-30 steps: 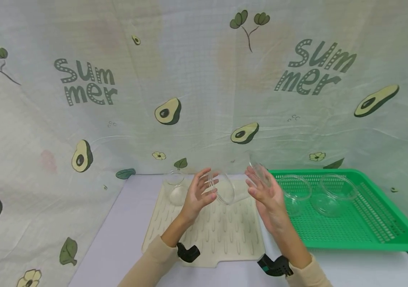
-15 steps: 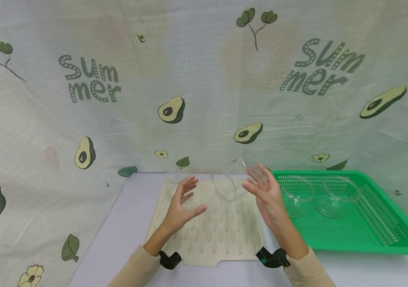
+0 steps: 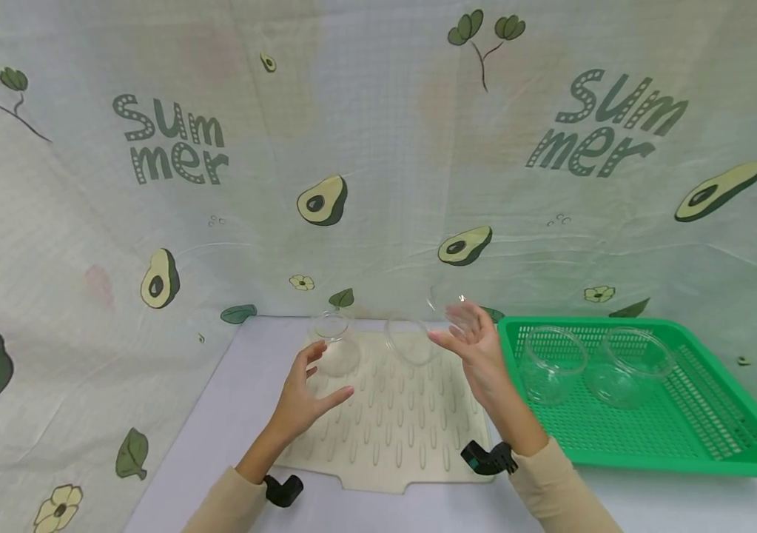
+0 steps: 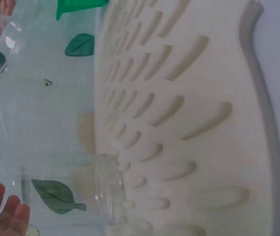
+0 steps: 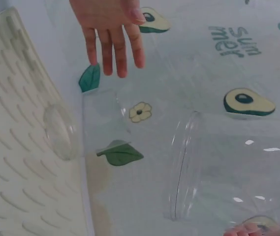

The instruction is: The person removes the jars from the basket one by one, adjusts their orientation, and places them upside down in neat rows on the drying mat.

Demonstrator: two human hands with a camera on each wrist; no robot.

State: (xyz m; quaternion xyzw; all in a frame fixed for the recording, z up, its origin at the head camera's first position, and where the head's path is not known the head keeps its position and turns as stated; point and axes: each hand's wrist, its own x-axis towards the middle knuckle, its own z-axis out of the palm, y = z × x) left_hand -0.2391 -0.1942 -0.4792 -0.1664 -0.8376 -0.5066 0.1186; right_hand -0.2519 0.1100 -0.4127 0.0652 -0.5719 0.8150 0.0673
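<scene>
My right hand (image 3: 478, 357) holds a clear jar (image 5: 228, 167) above the beige ribbed mat (image 3: 385, 422). The jar tilts with its rim down and to the left; its outline is faint in the head view. My left hand (image 3: 298, 403) has its fingers and thumb spread, holding nothing. Just beyond it, a second clear jar (image 3: 337, 352) stands rim-down on the mat's far left part. In the left wrist view, left fingertips (image 4: 12, 214) show beside this standing jar (image 4: 71, 191); contact is not seen.
A green perforated basket (image 3: 651, 465) stands to the right of the mat on the white table (image 3: 212, 451). Inside are two clear jars (image 3: 554, 366) with their rims up. A printed curtain (image 3: 378, 148) hangs close behind.
My left hand has come away from the held jar's rim, moving left and toward me. My right hand has shifted slightly left with the jar.
</scene>
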